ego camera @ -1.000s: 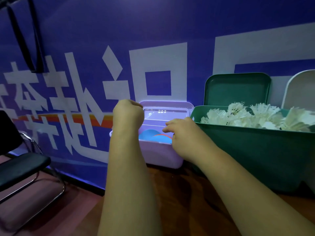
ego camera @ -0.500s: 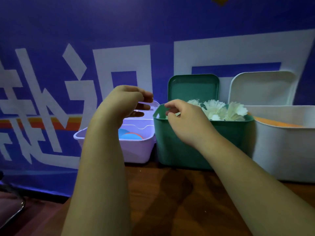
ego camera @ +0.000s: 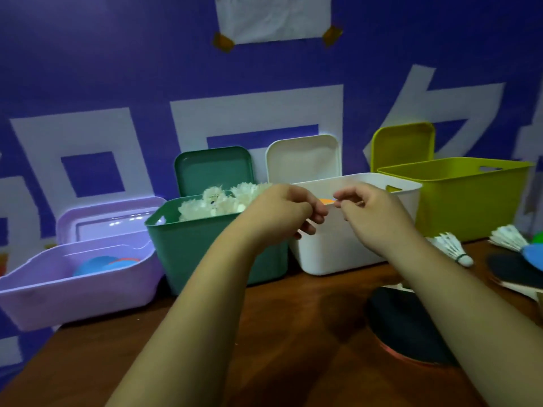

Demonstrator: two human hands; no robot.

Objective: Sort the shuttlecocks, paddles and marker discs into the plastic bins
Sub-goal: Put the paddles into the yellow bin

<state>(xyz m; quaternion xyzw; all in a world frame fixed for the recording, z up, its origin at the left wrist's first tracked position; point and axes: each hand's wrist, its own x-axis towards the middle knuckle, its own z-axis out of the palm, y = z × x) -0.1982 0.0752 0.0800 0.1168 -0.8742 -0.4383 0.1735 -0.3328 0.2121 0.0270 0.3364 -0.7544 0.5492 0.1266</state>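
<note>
My left hand and my right hand hover side by side in front of the white bin, fingers loosely curled, nothing visible in either. Something orange shows inside that bin. The green bin is heaped with white shuttlecocks. The purple bin at the left holds blue and orange marker discs. A yellow-green bin stands at the right. On the table lie loose shuttlecocks, a black paddle under my right forearm, another paddle and a blue disc.
Each bin's lid leans against the blue banner wall behind it, such as the green lid and the white lid. The brown table ends at its left edge below the purple bin.
My view has swung right. Both hands moved from the purple bin, past the green bin, to the front of the white bin. The yellow-green bin, paddles and loose shuttlecocks have come into sight.
</note>
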